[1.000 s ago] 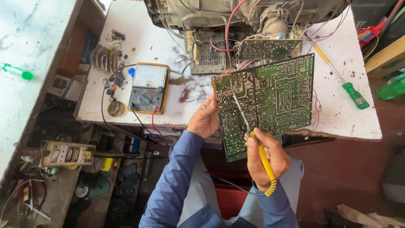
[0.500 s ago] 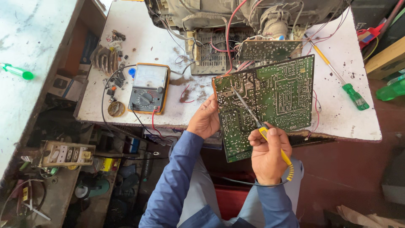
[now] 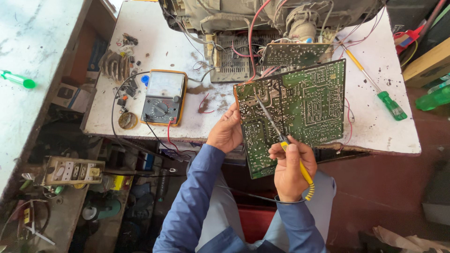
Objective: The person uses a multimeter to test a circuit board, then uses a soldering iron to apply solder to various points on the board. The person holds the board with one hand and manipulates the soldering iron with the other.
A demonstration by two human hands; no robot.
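My left hand grips the left edge of a large green circuit board, holding it tilted up with its solder side toward me. My right hand holds a soldering iron with a yellow handle. Its thin metal shaft runs up and to the left, and the tip rests on the upper left part of the board. Red wires tie the board to an opened television chassis at the back of the white table.
An analog multimeter with black and red leads lies left of the board. A green-handled screwdriver lies on the table's right side. Loose parts sit at the table's left edge. A cluttered shelf with a switch box is lower left.
My right hand has turned and shifted right, with the iron's handle swinging from below the hand to its right side. The tip has moved up and left across the board. My left hand stays put.
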